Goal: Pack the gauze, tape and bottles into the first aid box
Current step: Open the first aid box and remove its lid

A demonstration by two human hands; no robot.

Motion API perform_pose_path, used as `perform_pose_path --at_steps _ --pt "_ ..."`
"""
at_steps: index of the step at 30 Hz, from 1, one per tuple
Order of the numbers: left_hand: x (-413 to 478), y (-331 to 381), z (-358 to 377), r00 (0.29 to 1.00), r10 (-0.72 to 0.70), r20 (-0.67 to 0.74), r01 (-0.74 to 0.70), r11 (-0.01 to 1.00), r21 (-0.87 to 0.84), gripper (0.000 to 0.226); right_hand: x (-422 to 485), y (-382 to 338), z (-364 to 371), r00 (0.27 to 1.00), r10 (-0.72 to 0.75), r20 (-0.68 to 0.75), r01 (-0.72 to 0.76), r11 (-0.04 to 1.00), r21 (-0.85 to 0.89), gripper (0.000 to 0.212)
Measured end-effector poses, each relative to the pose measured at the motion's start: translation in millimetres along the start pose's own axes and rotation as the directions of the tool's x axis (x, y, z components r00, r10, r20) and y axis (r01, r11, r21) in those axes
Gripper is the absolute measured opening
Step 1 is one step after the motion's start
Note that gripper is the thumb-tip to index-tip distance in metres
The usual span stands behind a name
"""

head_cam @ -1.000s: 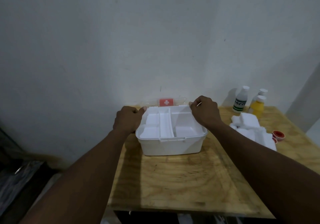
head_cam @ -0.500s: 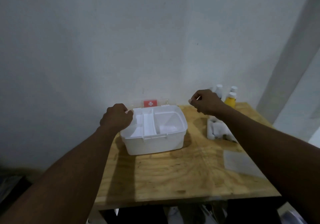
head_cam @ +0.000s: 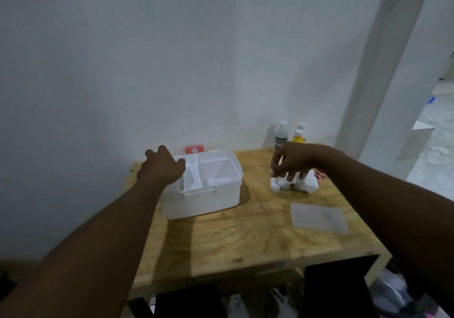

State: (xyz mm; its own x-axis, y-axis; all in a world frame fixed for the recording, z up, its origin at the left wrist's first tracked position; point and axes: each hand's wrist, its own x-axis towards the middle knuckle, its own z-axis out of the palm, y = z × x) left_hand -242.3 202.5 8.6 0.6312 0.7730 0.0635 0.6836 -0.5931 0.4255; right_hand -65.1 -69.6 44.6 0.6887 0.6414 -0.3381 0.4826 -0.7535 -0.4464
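The left hand (head_cam: 161, 167) grips the left rim of the white plastic first aid box (head_cam: 204, 196). Right of it, the nearer right hand (head_cam: 292, 161) hangs loosely spread, empty, over the white gauze rolls (head_cam: 305, 185) on the wooden bench (head_cam: 233, 239), perhaps touching them.

My left hand (head_cam: 161, 167) covers the left rear corner of the first aid box (head_cam: 216, 194). Its fingers drop out of sight past the rim, so I cannot tell whether they grip it. My right hand (head_cam: 292, 161) hides the top of the gauze pile (head_cam: 307, 186), and I cannot tell whether its fingertips touch the gauze. Behind my wrist only a red sliver of a tape roll (head_cam: 319, 175) shows. The print on the green-labelled bottle (head_cam: 281, 137) is too blurred to read. My hand hides the lower half of the yellow bottle (head_cam: 298, 137), and the third bottle (head_cam: 302, 125) shows only its cap. Both my forearms run out of view.
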Motion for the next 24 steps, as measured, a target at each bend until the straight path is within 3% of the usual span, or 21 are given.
perform_pose_path --at_steps 4,8,16,21,24 --pt "-9.0 -2.5 7.9 1.0 0.001 -0.03 -0.003 0.998 -0.067 0.062 -20.1 19.5 5.0 0.967 0.179 0.184 -0.16 0.981 -0.113 0.043" --pt "-13.1 -3.9 9.8 0.999 0.0 -0.049 -0.006 0.992 -0.129 0.06 -29.8 25.4 20.5 0.931 0.254 0.263 -0.179 0.943 -0.279 0.052" --pt "-15.4 -3.3 9.5 0.998 -0.024 -0.058 0.014 0.986 -0.167 0.057 -16.0 16.3 41.2 0.955 0.249 0.162 -0.11 0.802 -0.587 0.087" --pt "-12.9 -4.9 9.1 0.998 -0.038 -0.04 0.027 0.971 -0.238 0.054 -1.4 10.8 39.4 0.987 0.072 0.142 0.003 0.883 -0.469 0.045" --pt "-7.9 -5.0 2.2 0.997 -0.07 -0.02 0.06 0.95 -0.305 0.046 6.4 -3.3 17.1 0.996 -0.09 0.013 0.089 0.945 -0.314 0.042"
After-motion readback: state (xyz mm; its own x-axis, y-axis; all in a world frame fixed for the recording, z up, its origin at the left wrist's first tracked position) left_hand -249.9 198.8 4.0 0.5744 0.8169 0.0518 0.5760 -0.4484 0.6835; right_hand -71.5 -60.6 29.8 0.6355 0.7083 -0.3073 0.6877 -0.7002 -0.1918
